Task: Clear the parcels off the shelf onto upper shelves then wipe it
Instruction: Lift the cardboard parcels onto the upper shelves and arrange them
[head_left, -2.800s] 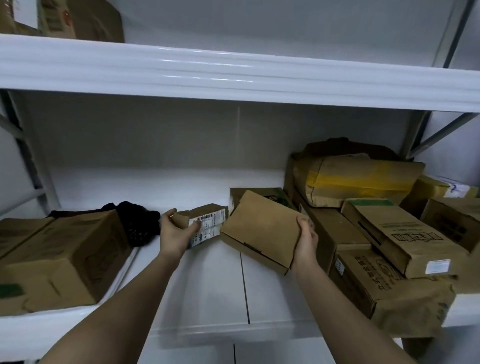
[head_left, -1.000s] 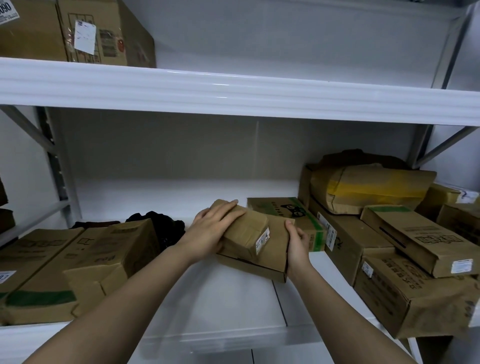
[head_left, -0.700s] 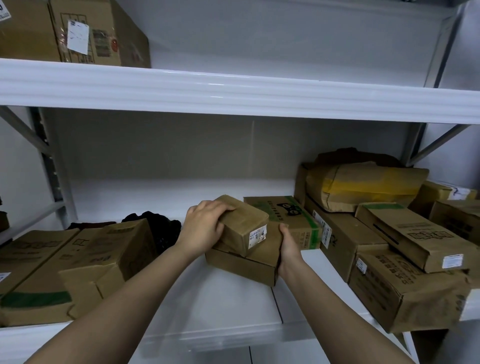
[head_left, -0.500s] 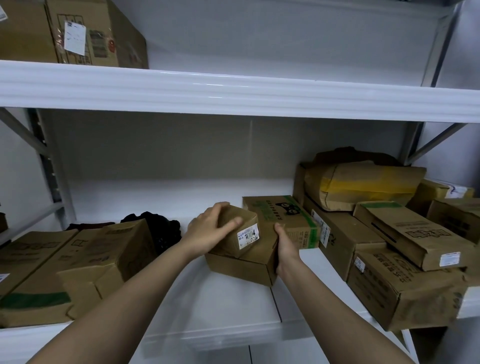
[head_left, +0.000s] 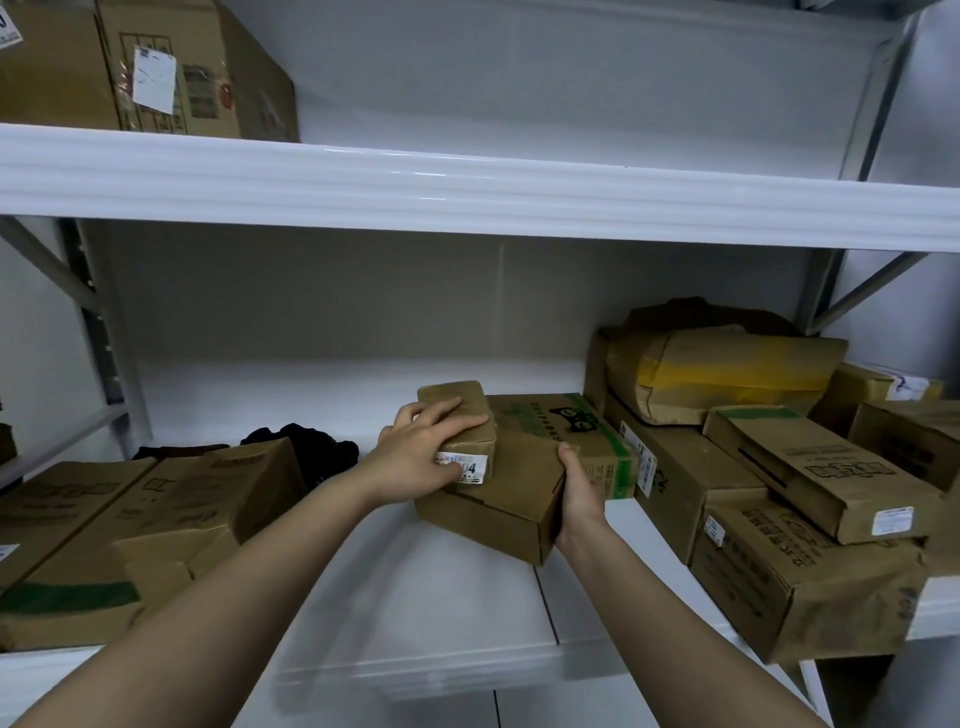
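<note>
at frame centre, left hand (head_left: 421, 460) presses the small parcel (head_left: 460, 423) atop the brown box (head_left: 498, 499), which right hand (head_left: 576, 491) grips.

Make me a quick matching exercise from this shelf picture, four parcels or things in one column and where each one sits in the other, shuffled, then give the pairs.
1. small labelled box
2. yellow-taped parcel
3. black cloth
4. box with white label

A. upper shelf, left
B. under the left hand, on a bigger box
C. top of the right-hand stack
D. behind the left-side boxes

Pairs: 1-B, 2-C, 3-D, 4-A
</note>
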